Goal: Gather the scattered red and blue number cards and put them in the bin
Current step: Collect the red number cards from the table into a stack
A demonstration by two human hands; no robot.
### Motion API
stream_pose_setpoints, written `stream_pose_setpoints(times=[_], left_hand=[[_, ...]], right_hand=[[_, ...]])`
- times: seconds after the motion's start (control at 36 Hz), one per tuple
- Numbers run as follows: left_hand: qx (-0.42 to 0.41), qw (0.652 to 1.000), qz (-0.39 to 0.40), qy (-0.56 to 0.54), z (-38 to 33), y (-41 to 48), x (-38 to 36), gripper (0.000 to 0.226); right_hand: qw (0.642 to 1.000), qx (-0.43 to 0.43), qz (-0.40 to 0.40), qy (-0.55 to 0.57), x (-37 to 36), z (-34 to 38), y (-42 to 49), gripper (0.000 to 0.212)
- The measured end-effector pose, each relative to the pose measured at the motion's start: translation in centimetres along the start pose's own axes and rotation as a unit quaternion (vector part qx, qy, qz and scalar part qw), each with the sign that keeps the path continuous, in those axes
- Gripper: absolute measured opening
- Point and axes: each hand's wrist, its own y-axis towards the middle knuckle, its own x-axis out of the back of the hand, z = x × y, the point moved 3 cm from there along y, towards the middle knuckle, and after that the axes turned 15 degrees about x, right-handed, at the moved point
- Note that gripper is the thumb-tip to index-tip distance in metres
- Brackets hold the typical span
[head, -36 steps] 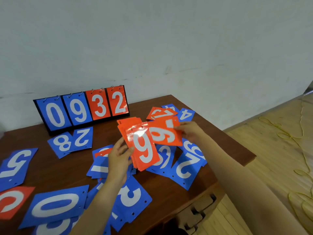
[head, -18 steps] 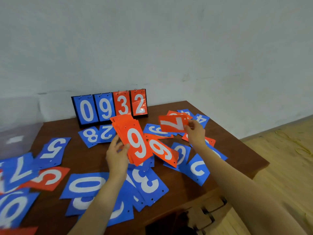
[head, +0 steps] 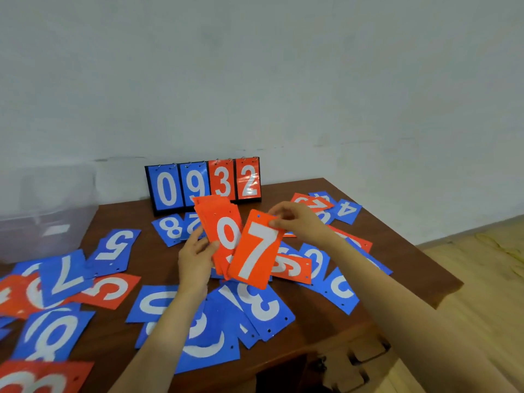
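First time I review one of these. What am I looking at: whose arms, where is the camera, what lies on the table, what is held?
No machine here: a person works with two bare hands, and the single camera sits on their head, looking forward and down. On the brown table lie scattered number cards, such as a blue 3 and a red 5; a flip scoreboard reading 0932 stands at the back, a clear bin at the far left. The left hand grips a stack of red cards, 9 on top. The right hand pinches a red 7 card by its top edge, in front of that stack.
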Motion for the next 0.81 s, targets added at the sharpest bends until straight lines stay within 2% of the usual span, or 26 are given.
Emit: stream_pose_setpoints(times=[0.11, 0.31, 0.44, 0.5, 0.53, 0.58, 0.67, 0.69, 0.81], left_hand=[[-0.008, 0.997, 0.074, 0.015, -0.6, -0.9, -0.4, 0.045], [-0.003, 0.991, 0.126, 0.039, -0.8, -1.2, -0.6, 0.046], [0.01, 0.993, 0.104, 0.047, 0.0, -0.9, -0.8, 0.046], [0.02, 0.996, 0.083, 0.034, 0.5, -0.7, -0.6, 0.048], [0.026, 0.997, 0.073, 0.026, 0.7, -0.6, -0.4, 0.049], [0.035, 0.998, 0.055, 0.016, 1.0, -0.4, 0.0, 0.051], [0.044, 0.998, 0.044, 0.009, 1.4, 0.0, 0.5, 0.052], [0.045, 0.998, 0.042, 0.006, 1.5, 0.1, 0.6, 0.052], [0.055, 0.998, 0.032, 0.001, 1.9, 0.4, 0.7, 0.053]], right_hand=[[0.996, 0.026, -0.036, -0.077, -2.1, 0.7, 0.9, 0.011], [0.989, 0.059, -0.105, -0.084, -3.5, 1.2, 2.0, 0.012], [0.981, 0.049, -0.166, -0.089, -3.5, 0.4, 1.9, 0.03], [0.98, 0.012, -0.163, -0.112, -3.1, -1.0, 1.7, 0.041], [0.982, -0.021, -0.137, -0.128, -2.7, -2.0, 1.4, 0.044], [0.982, -0.101, -0.037, -0.157, -2.2, -4.4, 0.6, 0.049], [0.945, -0.196, 0.161, -0.209, -2.2, -7.0, -1.1, 0.063], [0.931, -0.211, 0.202, -0.22, -2.3, -7.4, -1.6, 0.068], [0.899, -0.235, 0.241, -0.279, -2.5, -8.4, -2.3, 0.076]])
